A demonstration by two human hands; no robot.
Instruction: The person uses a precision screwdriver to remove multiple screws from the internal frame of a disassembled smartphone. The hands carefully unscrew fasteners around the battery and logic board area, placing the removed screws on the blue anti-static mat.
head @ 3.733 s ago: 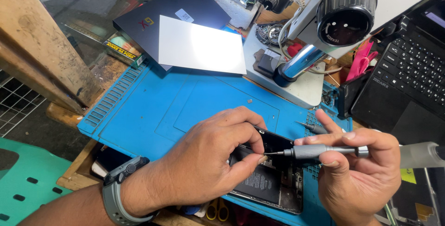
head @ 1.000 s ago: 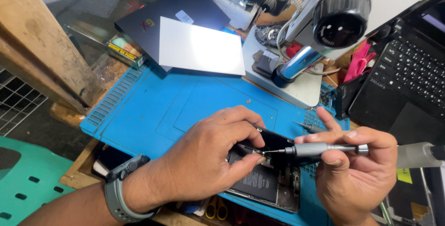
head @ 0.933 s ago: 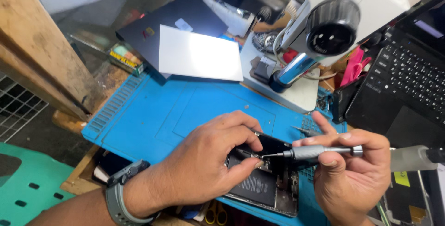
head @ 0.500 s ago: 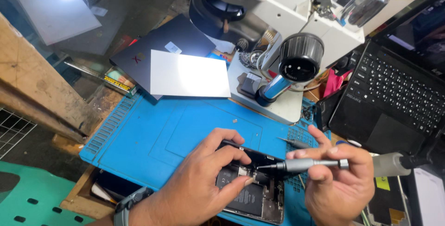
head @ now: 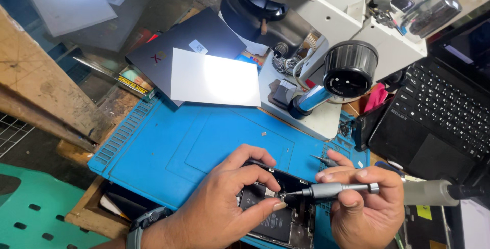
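An opened phone (head: 278,216), back cover off and internals exposed, lies at the near edge of a blue work mat (head: 204,142), slightly right of centre. The left hand (head: 224,203) rests over the phone's left side, fingers curled around its far edge and thumb pressed on the dark battery area, so it grips the phone in place; a dark wristwatch (head: 145,223) sits on that wrist at the near edge of view. The right hand (head: 365,205) is closed around a slim grey precision screwdriver (head: 332,190), held nearly level with its tip pointing left and touching the phone's interior just beside the left thumb (whether the tip sits in a screw cannot be told). A second grey cylindrical tool (head: 431,193) lies just right of the right hand. Far of the mat, a white rectangular sheet (head: 214,78) rests on a dark flat device (head: 189,45). A white stereo microscope (head: 332,50) stands on the far right part of the mat, its black eyepiece facing the viewer. An open black laptop (head: 444,111) occupies the right edge. A green perforated plastic surface (head: 35,213) shows at the near left, below the wooden bench edge.
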